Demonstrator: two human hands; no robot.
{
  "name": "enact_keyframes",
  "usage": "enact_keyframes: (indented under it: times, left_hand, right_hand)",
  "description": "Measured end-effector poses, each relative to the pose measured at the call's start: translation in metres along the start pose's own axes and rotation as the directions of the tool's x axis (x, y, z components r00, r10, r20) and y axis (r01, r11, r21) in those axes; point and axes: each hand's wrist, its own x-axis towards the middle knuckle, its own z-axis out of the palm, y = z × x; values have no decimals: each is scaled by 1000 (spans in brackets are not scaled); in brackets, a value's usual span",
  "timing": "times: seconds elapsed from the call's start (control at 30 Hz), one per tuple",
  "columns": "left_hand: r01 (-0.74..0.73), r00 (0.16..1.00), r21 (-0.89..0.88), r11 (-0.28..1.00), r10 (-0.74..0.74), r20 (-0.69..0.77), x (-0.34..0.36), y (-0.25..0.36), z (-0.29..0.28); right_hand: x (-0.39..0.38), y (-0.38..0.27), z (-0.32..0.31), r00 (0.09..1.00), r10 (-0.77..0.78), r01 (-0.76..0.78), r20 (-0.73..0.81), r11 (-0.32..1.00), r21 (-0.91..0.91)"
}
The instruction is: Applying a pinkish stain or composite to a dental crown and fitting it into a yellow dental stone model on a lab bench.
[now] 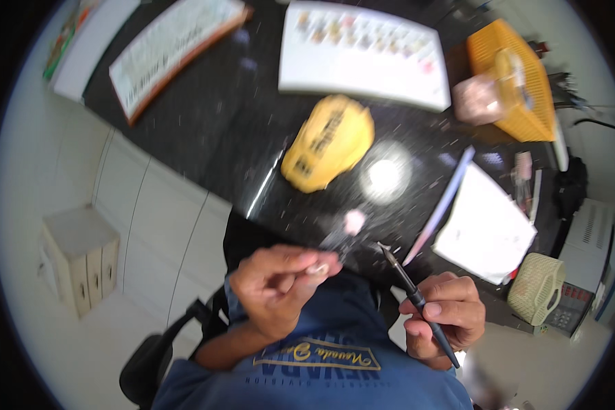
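Note:
My left hand is closed in a pinch on a small whitish piece, held just off the table's near edge. What the piece is, I cannot make out. In my right hand is a slim dark craft knife, gripped like a pen, its thin metal tip pointing up and left toward the table. The tip is apart from the whitish piece. On the dark table beyond my left hand lies a small pale pink lump. Farther off is a yellow pouch with dark print.
A purple-pink strip and white paper lie to the right. Behind stand a white board with small coloured pieces, an orange basket and a long printed box. A pale green basket sits far right.

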Motion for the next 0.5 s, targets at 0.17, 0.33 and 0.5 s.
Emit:
enact_keyframes:
  times: [0.17,0.33,0.5]
  left_hand:
    - [42,999,-62,997,-42,11,4,11,3]
    - [88,991,-53,995,-82,101,8,19,-3]
    - [133,986,-92,987,-122,109,17,30,-10]
  right_hand:
    - [32,-13,-29,966,-1,-80,-257,949,-306]
    - [103,-42,-42,958,63,-113,-281,979,-168]
    - [203,-43,-14,985,-54,-2,-164,946,-323]
